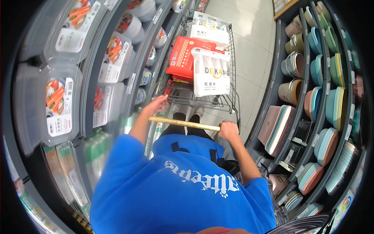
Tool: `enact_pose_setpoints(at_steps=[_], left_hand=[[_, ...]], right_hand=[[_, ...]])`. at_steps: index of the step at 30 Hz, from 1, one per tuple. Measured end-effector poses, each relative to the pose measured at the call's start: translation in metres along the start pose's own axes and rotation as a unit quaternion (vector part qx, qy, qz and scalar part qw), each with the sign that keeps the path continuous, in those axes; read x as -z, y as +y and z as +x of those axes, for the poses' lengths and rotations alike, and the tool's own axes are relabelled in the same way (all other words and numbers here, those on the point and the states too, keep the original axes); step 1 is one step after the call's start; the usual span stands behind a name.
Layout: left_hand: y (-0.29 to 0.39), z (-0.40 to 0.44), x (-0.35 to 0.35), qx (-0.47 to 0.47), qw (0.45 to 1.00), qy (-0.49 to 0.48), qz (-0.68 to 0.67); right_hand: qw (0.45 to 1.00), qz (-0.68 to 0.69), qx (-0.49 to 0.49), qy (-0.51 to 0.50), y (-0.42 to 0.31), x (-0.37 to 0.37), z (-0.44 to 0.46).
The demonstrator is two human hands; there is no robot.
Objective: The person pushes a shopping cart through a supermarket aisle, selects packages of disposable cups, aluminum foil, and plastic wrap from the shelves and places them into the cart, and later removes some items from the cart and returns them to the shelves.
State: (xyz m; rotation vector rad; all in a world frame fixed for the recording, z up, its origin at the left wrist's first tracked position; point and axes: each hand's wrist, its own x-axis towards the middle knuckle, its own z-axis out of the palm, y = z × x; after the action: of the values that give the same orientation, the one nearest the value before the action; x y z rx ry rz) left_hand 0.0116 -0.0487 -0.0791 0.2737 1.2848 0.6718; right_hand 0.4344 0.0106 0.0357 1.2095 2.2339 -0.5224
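A metal shopping cart (235,84) with a yellow handle bar (183,123) stands in front of me. My right hand (228,130) is wrapped round the right end of the bar. Off the bar, my left hand (159,104) is raised near the cart's left rear edge, fingers apart, holding nothing. In the cart lie a white DEKANG pack (212,76), a red package (183,58) beside and partly under it, and another white DEKANG pack (210,31) farther forward.
Shelves of clear plastic containers (62,105) line the left side, close to my left arm. On the right, shelves hold coloured bowls (325,146), cups and basins (276,126). Grey tiled floor (253,58) runs ahead between the shelves.
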Motion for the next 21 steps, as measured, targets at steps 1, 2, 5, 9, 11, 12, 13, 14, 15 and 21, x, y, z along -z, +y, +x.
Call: enact_pose_setpoints(at_steps=[1, 2, 5, 9, 11, 12, 13, 14, 15, 21], left_hand=[[-0.005, -0.005, 0.000, -0.001, 1.000, 0.002, 0.002], [-0.009, -0.010, -0.001, -0.002, 1.000, 0.004, 0.005], [-0.029, -0.020, -0.002, -0.011, 1.000, 0.005, 0.011], [-0.057, -0.040, -0.001, -0.006, 1.000, 0.012, 0.023], [-0.068, -0.039, -0.001, -0.006, 0.999, 0.013, 0.034], [-0.065, -0.045, -0.007, -0.015, 0.998, 0.019, 0.062], [-0.067, -0.044, -0.009, -0.024, 0.997, 0.024, 0.072], [-0.069, -0.043, -0.010, -0.029, 0.996, 0.026, 0.082], [-0.071, -0.043, -0.012, -0.037, 0.995, 0.028, 0.092], [-0.084, -0.037, -0.013, -0.106, 0.979, 0.054, 0.163]], right_hand=[[1.000, 0.000, 0.001, 0.001, -0.003, -0.004, -0.005], [1.000, 0.000, 0.002, 0.001, -0.005, -0.008, -0.010], [1.000, -0.003, 0.000, -0.005, -0.012, -0.020, -0.023], [1.000, -0.010, -0.012, -0.025, -0.028, -0.030, -0.049], [1.000, -0.020, -0.017, -0.015, -0.032, -0.035, -0.053], [1.000, -0.022, -0.016, -0.001, -0.032, -0.037, -0.058], [1.000, -0.021, -0.016, 0.015, -0.031, -0.040, -0.063], [0.999, -0.025, -0.013, 0.021, -0.027, -0.049, -0.063], [0.999, -0.022, -0.012, 0.024, -0.029, -0.050, -0.068], [0.999, -0.028, -0.016, 0.042, -0.033, -0.058, -0.080]])
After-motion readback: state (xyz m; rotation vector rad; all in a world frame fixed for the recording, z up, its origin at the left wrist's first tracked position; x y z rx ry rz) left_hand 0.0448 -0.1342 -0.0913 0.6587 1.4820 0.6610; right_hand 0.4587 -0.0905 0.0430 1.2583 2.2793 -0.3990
